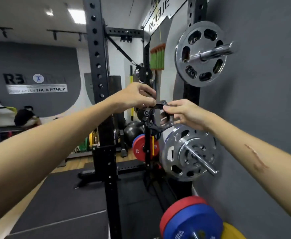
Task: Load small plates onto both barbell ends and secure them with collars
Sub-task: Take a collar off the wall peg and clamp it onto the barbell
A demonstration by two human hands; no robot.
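Observation:
Both my arms reach forward to a cluster of black barbell collars [156, 118] hanging by the rack's rear upright. My left hand [134, 98] pinches the top of one collar from the left. My right hand [181, 112] grips a collar's ring from the right. The two hands almost meet over the collars. A silver holed plate [200, 55] sits on a chrome peg high on the right upright. Below my right hand, a second stack of silver plates [189, 153] rests on a lower peg. No barbell is in view.
A black rack upright [99, 83] stands in front of me on dark floor mats. Red and blue bumper plates [191, 219] and a yellow one lie at the lower right by the grey wall. Another red plate [144, 147] hangs farther back. A person sits at the far left.

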